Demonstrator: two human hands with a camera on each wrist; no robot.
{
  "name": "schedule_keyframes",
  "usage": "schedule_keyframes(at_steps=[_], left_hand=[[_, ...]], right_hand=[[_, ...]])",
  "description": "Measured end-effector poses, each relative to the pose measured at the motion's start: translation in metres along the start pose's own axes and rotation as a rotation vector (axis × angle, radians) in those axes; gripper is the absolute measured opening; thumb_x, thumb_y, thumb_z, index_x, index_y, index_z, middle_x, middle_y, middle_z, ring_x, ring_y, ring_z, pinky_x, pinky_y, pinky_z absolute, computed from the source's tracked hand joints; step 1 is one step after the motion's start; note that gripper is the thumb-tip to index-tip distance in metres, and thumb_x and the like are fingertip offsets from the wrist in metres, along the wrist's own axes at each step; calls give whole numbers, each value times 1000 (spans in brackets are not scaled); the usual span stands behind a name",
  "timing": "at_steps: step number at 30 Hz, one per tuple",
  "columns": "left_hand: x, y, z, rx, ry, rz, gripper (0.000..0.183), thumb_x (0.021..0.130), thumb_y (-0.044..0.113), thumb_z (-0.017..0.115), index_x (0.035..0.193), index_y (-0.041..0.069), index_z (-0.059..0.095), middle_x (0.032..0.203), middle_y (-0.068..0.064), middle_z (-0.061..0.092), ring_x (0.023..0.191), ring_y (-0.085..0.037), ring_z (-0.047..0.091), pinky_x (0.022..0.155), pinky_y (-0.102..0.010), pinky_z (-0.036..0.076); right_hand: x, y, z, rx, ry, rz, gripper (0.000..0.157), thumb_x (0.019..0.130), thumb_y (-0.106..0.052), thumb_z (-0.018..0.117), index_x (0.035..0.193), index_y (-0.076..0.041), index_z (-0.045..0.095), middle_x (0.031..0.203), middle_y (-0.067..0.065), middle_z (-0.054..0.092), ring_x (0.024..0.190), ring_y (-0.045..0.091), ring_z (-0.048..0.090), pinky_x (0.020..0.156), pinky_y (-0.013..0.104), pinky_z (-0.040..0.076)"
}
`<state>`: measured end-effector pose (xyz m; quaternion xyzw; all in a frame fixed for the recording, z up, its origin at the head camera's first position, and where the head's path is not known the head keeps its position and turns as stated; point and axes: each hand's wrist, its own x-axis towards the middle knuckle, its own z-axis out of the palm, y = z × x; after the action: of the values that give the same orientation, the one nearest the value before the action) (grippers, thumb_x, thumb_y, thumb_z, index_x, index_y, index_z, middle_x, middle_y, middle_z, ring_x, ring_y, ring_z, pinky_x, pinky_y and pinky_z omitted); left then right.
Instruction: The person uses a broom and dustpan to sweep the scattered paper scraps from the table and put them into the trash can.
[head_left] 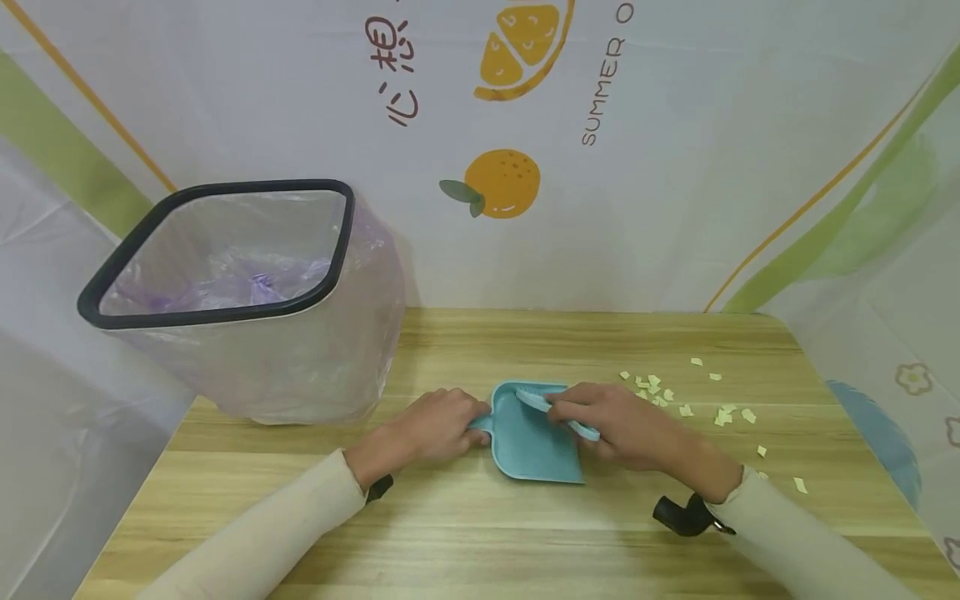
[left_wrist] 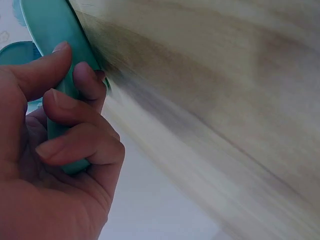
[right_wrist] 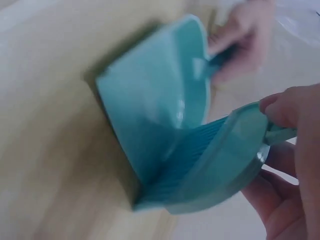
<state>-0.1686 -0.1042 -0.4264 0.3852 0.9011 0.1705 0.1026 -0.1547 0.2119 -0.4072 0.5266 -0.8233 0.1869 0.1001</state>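
Observation:
My left hand (head_left: 442, 425) grips the short handle of a light-blue dustpan (head_left: 532, 450) near the middle of the table. In the left wrist view, the fingers of that hand (left_wrist: 65, 120) curl round the handle. My right hand (head_left: 611, 425) holds a matching small hand brush (head_left: 534, 401) over the pan. The right wrist view shows the brush (right_wrist: 225, 165) with its bristles reaching into the dustpan (right_wrist: 145, 95); whether they touch its floor I cannot tell. Small pale-yellow paper scraps (head_left: 724, 416) lie scattered to the right of my right hand.
A bin with a black rim (head_left: 187, 317) and a clear purplish liner stands at the table's back left. The wooden table (head_left: 465, 533) meets a white printed curtain (head_left: 645, 233) behind it. Black wrist mounts (head_left: 682, 515) sit under both forearms.

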Motion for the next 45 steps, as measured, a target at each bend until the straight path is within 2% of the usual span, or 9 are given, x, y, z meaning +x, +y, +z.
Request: schedule_keyframes(at_steps=[3, 7, 10, 18, 25, 31, 34, 40, 45], left_hand=[[1, 1, -1, 1, -4, 5, 33, 106, 24, 77, 82, 19, 55, 69, 9, 40, 64, -7, 43, 59, -27, 39], [2, 2, -1, 10, -2, 7, 33, 106, 23, 77, 82, 18, 55, 70, 9, 39, 65, -8, 43, 58, -27, 39], [3, 3, -1, 25, -2, -3, 31, 105, 23, 78, 82, 18, 57, 69, 8, 41, 64, -8, 44, 57, -28, 40], [4, 7, -2, 94, -16, -29, 24, 106, 25, 77, 89, 15, 64, 72, 5, 48, 65, -10, 47, 57, -30, 43], [3, 7, -4, 112, -18, -34, 22, 106, 25, 78, 92, 13, 67, 74, 4, 52, 65, -10, 47, 57, -29, 44], [3, 7, -4, 106, -23, -37, 22, 105, 25, 79, 91, 13, 67, 73, 4, 50, 65, -10, 47, 57, -29, 43], [3, 7, -3, 99, -26, -42, 21, 105, 25, 79, 91, 13, 67, 72, 4, 50, 65, -11, 47, 57, -30, 44], [3, 8, -3, 104, -30, -44, 21, 105, 26, 79, 93, 13, 68, 73, 4, 51, 66, -10, 47, 58, -30, 45], [4, 8, -2, 98, -28, -36, 22, 104, 25, 79, 91, 13, 67, 71, 5, 47, 64, -10, 45, 58, -29, 43]], right_hand=[[-4, 8, -11, 85, 93, 41, 32, 93, 7, 77, 115, -15, 72, 113, 3, 79, 100, 17, 77, 81, 39, 63], [-11, 17, -28, 178, 185, 156, 28, 95, 10, 72, 111, -13, 74, 102, 0, 79, 75, 2, 63, 64, 30, 55], [-16, 22, -40, 219, 233, 276, 25, 96, 10, 69, 107, -11, 75, 102, 3, 78, 68, 1, 54, 57, 27, 48], [-30, 33, -64, 188, 314, 588, 12, 102, -1, 66, 102, -6, 77, 90, 7, 76, 65, 6, 57, 53, 25, 47], [-45, 52, -80, 21, 297, 593, 9, 100, -5, 66, 105, -8, 73, 69, -4, 62, 55, 4, 45, 47, 28, 38], [-55, 63, -83, -32, 225, 565, 11, 100, 1, 67, 107, -7, 71, 74, 6, 71, 54, 4, 49, 43, 28, 39], [-58, 67, -81, -61, 205, 559, 13, 101, 1, 69, 108, -9, 72, 72, 3, 70, 51, 1, 45, 43, 28, 38], [-62, 74, -71, -105, 179, 527, 21, 96, 5, 75, 105, -13, 74, 58, -16, 43, 49, -4, 26, 45, 27, 31], [-62, 73, -65, -82, 155, 501, 21, 95, 7, 76, 104, -12, 76, 65, -13, 55, 52, -4, 25, 48, 26, 32]])
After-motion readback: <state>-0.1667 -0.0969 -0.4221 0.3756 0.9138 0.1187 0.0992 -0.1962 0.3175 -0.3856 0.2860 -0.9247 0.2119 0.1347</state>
